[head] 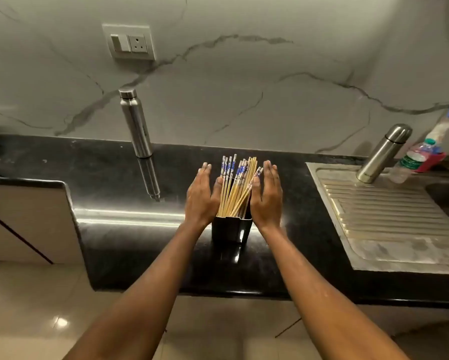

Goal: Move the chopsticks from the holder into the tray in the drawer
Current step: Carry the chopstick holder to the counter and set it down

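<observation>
Black stone counter [140, 255], toward front edge: dark plastic holder [231, 229] of blue-tipped wooden chopsticks [235, 188]. Left hand [201, 198], right hand [266, 198]: straight-fingered, flanking these, likely to gather them.

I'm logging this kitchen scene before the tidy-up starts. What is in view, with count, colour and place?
chopsticks: a bundle too dense to count, pale wood, some with blue-and-white tops, standing in the holder
holder: one, black, middle of the counter
counter: one, glossy black, along the wall
steel bottle: one, silver, upright at the back of the counter, left of the holder
steel flask: one, silver, on the drainboard
drainboard: one, ribbed steel, right
plastic bottle: one, clear with a green label, far right
switch plate: one, white, on the wall
left hand: fingers straight, left of the chopsticks
right hand: fingers straight, right of them
</observation>
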